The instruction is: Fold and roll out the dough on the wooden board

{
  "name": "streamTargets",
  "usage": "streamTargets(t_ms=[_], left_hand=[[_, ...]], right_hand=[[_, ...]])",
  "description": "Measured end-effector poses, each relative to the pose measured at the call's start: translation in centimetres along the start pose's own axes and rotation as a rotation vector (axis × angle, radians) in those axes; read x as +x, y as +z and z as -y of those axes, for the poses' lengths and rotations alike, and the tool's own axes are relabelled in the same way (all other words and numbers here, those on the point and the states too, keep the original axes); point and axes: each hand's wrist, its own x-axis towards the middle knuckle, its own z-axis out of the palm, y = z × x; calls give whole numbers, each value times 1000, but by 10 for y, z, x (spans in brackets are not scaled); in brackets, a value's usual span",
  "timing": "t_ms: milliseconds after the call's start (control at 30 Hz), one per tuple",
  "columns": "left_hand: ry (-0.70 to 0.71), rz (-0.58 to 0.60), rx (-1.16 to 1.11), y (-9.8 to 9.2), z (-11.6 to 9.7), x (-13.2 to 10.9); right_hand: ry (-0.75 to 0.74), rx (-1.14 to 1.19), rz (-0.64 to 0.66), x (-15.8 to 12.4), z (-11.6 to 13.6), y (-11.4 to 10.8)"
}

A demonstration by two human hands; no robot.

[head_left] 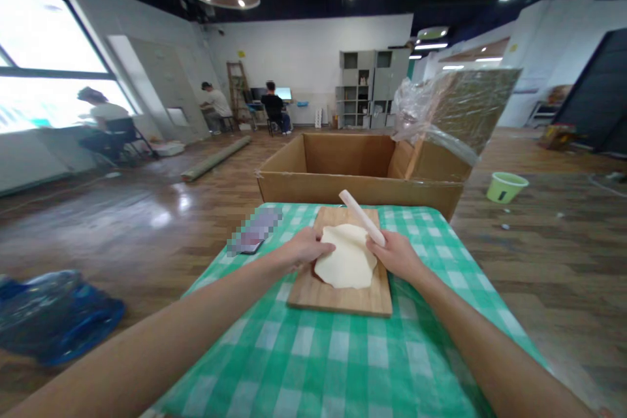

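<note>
Just beyond the worktop (pixel 337 366), a large open cardboard box (pixel 337 186), clear plastic wrap (pixel 416 108) bunched at its right; past the left forearm, a blurred phone-like slab (pixel 257 228); off right, a lime-green bucket (pixel 513 184); on the flat wooden board (pixel 337 298), a thin, pale, wavy-edged dough sheet (pixel 347 261); pinches its left edge with the left hand (pixel 308 247), thumb on top; grips the lower end of a smooth, slanting rolling pin (pixel 361 216) with the right hand (pixel 396 255), close by the sheet's right edge.

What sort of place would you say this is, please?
Probably a shared office or studio: by the far wall a person sits facing a lit monitor, and a grey storage unit stands nearby. The large open cardboard box hints it also serves for storage.
</note>
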Motion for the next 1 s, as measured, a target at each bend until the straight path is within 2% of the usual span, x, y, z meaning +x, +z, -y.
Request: streamTargets(t_ms=[133,233,333,467,533,567,633,767,833,900,1000], left_hand=[[135,-67,113,7,5,14],[250,-2,94,4,3,21],[436,242,15,-9,-9,26],[532,619,50,-28,-36,34],[554,704,114,-30,-44,41],[569,701,144,-29,-45,45],[599,602,201,-24,-41,53],[588,235,297,-12,-16,60],[546,102,332,-12,-5,57],[504,53,352,-16,5,51],[474,42,326,-25,16,42]], right_hand=[[-106,37,29,-6,-3,-3],[-40,58,-58,-5,-7,-9],[73,176,-103,-3,-9,-14],[151,465,14,-3,-7,-15],[175,586,75,-4,-5,-13],[185,632,98,-5,-5,-11],[221,685,119,-6,-5,-9],[369,640,70,-6,-6,-8],[410,604,63,-6,-5,-7],[416,572,72,-6,-5,-6],[430,527,88,-7,-8,-5]])
